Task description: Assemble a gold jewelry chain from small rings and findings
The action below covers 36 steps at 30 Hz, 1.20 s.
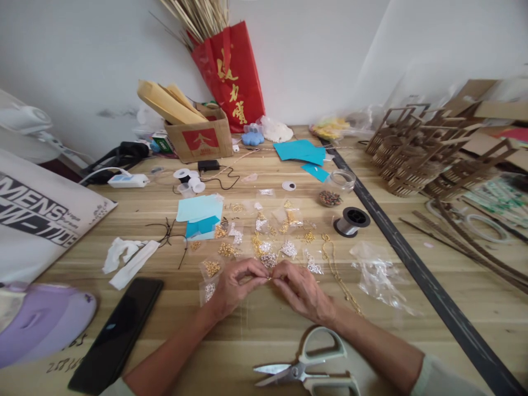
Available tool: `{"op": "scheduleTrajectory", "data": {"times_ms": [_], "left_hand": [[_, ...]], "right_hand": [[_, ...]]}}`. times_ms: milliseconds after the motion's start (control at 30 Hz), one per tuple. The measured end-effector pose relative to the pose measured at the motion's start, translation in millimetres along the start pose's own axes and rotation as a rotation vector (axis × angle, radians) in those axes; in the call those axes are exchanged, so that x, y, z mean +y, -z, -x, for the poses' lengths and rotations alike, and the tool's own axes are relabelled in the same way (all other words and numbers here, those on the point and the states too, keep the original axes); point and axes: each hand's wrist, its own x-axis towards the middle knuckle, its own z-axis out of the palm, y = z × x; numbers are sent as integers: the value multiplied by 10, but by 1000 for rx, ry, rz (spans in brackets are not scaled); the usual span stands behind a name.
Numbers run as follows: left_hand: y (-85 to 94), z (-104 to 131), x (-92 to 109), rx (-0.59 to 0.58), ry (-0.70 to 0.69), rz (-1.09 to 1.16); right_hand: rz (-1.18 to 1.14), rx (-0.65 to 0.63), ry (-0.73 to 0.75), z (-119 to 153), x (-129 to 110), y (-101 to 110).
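My left hand and my right hand meet over the middle of the wooden table, fingertips pinched together around something tiny and gold-coloured. It is too small to make out clearly. Just beyond the fingers lie piles of small gold beads and silver beads, some on little clear bags. A gold chain stretches beside my right hand. Open scissors with pale handles rest near the front edge, below my right hand. Behind it stands a spool of thin wire.
A black phone and white cloth strips lie at the left. Blue sheets, a jar of beads and a cardboard box sit farther back. Brown woven baskets stand at the right, near crumpled plastic.
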Motion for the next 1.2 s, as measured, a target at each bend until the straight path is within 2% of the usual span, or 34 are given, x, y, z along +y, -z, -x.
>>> {"op": "scheduleTrajectory", "data": {"times_ms": [167, 400, 967, 1200], "left_hand": [[-23, 16, 41, 27, -160, -229], [-28, 80, 33, 18, -249, -372], [-46, 71, 104, -38, -327, -429], [-41, 56, 65, -34, -422, -420]], "right_hand": [[-4, 11, 21, -8, -16, 7], [39, 21, 59, -11, -9, 8], [88, 10, 92, 10, 16, 0], [59, 14, 106, 7, 37, -10]]}}
